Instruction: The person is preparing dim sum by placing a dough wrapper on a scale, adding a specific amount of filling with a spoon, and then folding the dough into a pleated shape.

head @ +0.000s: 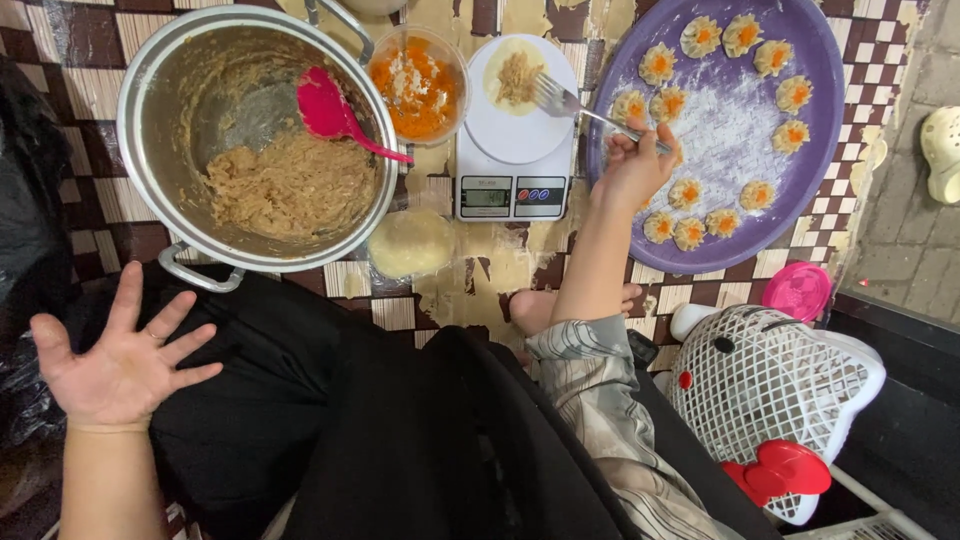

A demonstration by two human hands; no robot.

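Left hand [120,365] low at the near left, palm up, fingers spread wide, grip released, holding nothing; it hovers over the black cloth [330,420] across the lap. Right hand [632,165] reaches forward on a nearly straight arm, patterned grey sleeve [590,385] pushed to the elbow, grip clenched on the handle of a metal fork [585,110]. Fork tines point left and rest at the edge of a round dough wrapper [517,78] with a lump of brown filling on it, lying on a white plate [520,130] on top of a small digital kitchen scale [512,190].

Near right: white mesh basket [770,385] with a red bow, a pink lid [797,290] just beyond it. A bare foot [535,308] shows under the right forearm. A pale dough ball [412,243] sits in front of the scale.

Left of the scale: big steel pot [140,140] with brown minced filling and a pink spatula [340,118] leaning on its rim. Between pot and plate, a clear cup of grated carrot [417,85].

Far right: round purple tray [800,200], floured, with finished open-topped dumplings [700,105] in a loose ring, each topped orange; the right hand overlaps its left rim.

Everything sits on a woven checkered floor mat [90,90], brown and cream, worn in patches. Grey paving [910,230] at the right edge with a pale sandal [942,150].
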